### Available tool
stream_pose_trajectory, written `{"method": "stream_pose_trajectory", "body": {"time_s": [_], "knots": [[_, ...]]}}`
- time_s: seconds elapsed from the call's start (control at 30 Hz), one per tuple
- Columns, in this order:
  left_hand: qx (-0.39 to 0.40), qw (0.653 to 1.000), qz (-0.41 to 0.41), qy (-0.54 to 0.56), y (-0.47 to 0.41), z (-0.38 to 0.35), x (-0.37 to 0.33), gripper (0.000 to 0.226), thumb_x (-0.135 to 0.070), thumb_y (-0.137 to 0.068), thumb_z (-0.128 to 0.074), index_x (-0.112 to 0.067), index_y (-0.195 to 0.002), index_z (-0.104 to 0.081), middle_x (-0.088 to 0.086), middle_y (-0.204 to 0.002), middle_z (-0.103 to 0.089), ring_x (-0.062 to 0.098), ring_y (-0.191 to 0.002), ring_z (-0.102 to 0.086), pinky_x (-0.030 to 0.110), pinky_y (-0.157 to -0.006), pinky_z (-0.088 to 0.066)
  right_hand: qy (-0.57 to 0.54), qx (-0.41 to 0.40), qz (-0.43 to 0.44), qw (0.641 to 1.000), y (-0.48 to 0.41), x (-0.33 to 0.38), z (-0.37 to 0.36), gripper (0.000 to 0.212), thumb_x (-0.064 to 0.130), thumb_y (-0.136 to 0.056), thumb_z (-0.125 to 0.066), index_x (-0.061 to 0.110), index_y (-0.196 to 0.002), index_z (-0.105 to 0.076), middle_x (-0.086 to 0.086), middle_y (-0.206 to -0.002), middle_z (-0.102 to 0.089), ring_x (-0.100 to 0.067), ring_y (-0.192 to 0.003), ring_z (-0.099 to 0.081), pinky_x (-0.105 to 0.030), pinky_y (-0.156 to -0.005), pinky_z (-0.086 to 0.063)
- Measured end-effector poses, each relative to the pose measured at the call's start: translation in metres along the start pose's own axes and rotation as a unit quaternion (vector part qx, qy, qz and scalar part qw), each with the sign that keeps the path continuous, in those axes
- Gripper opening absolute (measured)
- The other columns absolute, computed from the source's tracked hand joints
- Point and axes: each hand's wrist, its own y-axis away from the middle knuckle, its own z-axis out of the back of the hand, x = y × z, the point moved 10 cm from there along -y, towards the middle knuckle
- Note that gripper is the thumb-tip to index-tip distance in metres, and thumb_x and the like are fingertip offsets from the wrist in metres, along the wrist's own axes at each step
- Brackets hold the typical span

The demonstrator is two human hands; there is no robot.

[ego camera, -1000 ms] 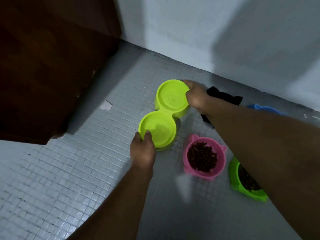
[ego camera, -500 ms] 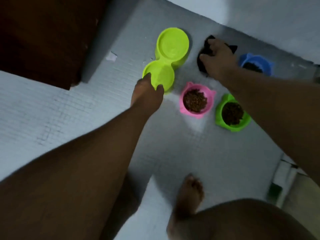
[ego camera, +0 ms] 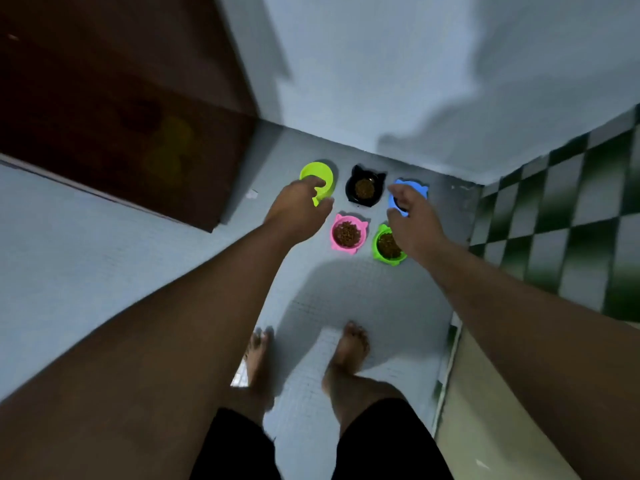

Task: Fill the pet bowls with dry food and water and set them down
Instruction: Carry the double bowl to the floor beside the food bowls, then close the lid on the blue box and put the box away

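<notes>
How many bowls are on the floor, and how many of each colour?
Yellow-green double bowl: 1
Black bowl: 1
Blue bowl: 1
Pink bowl: 1
Green bowl: 1
Total: 5

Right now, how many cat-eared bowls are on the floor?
4: black bowl at the back by the wall, blue bowl to its right, partly behind the right hand, pink bowl in front, green bowl right of the pink. The lime double bowl has no ears.
</notes>
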Motion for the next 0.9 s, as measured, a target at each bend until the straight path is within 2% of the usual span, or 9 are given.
{"method": "stream_pose_trajectory", "body": {"time_s": [0.1, 0.2, 0.43, 0.53, 0.6, 0.7, 0.77, 0.9], "knots": [[0.002, 1.000, -0.015, 0.005, 0.044, 0.029, -0.018, 0.040, -0.033, -0.094, -0.069, -0.014, -0.129, -0.065, 0.010, -0.113, -0.070, 0.030, -0.106, -0.065, 0.037, -0.093, -0.052, -0.017, -0.027, 0.011, 0.999, 0.051, 0.031, 0.020, 0.042, 0.004, -0.096, -0.055, 0.014, -0.136, -0.056, -0.002, -0.133, -0.059, -0.014, -0.124, -0.055, -0.023, -0.107, -0.038], [0.006, 0.999, -0.036, -0.002, 0.088, 0.050, -0.024, 0.039, -0.032, -0.094, -0.069, -0.015, -0.129, -0.065, 0.011, -0.115, -0.070, 0.029, -0.107, -0.065, 0.037, -0.094, -0.052, -0.026, -0.044, 0.022, 0.998, 0.102, 0.054, 0.029, 0.041, 0.005, -0.096, -0.056, 0.013, -0.137, -0.055, -0.001, -0.133, -0.057, -0.012, -0.122, -0.053, -0.023, -0.106, -0.037], [0.015, 0.993, -0.115, -0.001, 0.185, 0.086, -0.028, 0.037, -0.032, -0.094, -0.069, -0.017, -0.128, -0.065, 0.011, -0.116, -0.070, 0.030, -0.108, -0.065, 0.039, -0.096, -0.051, -0.051, -0.131, 0.017, 0.990, 0.223, 0.077, 0.035, 0.041, 0.009, -0.092, -0.059, 0.016, -0.132, -0.058, -0.002, -0.130, -0.060, -0.018, -0.120, -0.057, -0.040, -0.109, -0.045], [0.018, 0.988, -0.153, -0.001, 0.228, 0.105, -0.032, 0.036, -0.031, -0.095, -0.069, -0.017, -0.128, -0.065, 0.007, -0.115, -0.069, 0.024, -0.106, -0.065, 0.032, -0.092, -0.050, -0.051, -0.164, 0.004, 0.985, 0.284, 0.083, 0.030, 0.044, 0.010, -0.092, -0.060, 0.015, -0.135, -0.056, -0.002, -0.131, -0.059, -0.018, -0.122, -0.056, -0.033, -0.107, -0.043], [0.020, 0.986, -0.168, 0.003, 0.255, 0.116, -0.035, 0.034, -0.029, -0.095, -0.069, -0.017, -0.127, -0.065, 0.003, -0.111, -0.066, 0.021, -0.104, -0.063, 0.027, -0.089, -0.047, -0.051, -0.180, 0.009, 0.982, 0.318, 0.089, 0.028, 0.045, 0.011, -0.092, -0.061, 0.016, -0.136, -0.055, -0.003, -0.135, -0.058, -0.018, -0.123, -0.055, -0.035, -0.108, -0.044], [0.029, 0.982, -0.188, 0.002, 0.292, 0.120, -0.045, 0.033, -0.030, -0.094, -0.070, -0.018, -0.125, -0.066, 0.003, -0.110, -0.067, 0.022, -0.104, -0.064, 0.029, -0.089, -0.048, -0.054, -0.206, 0.019, 0.977, 0.368, 0.096, 0.033, 0.043, 0.012, -0.094, -0.061, 0.017, -0.137, -0.055, -0.003, -0.136, -0.057, -0.015, -0.120, -0.055, -0.034, -0.106, -0.044], [0.038, 0.977, -0.211, 0.000, 0.318, 0.117, -0.061, 0.032, -0.030, -0.094, -0.070, -0.020, -0.124, -0.067, -0.001, -0.106, -0.065, 0.020, -0.102, -0.065, 0.026, -0.085, -0.045, -0.049, -0.228, 0.033, 0.972, 0.399, 0.100, 0.043, 0.041, 0.011, -0.095, -0.060, 0.015, -0.136, -0.056, -0.004, -0.134, -0.058, -0.013, -0.114, -0.055, -0.031, -0.101, -0.045], [0.048, 0.964, -0.262, 0.018, 0.371, 0.110, -0.102, 0.028, -0.026, -0.096, -0.069, -0.018, -0.123, -0.066, -0.007, -0.096, -0.062, 0.014, -0.093, -0.062, 0.020, -0.077, -0.040, -0.044, -0.270, 0.055, 0.960, 0.453, 0.100, 0.069, 0.040, 0.013, -0.094, -0.061, 0.015, -0.134, -0.057, -0.003, -0.130, -0.061, -0.014, -0.116, -0.057, -0.030, -0.101, -0.046]]}}
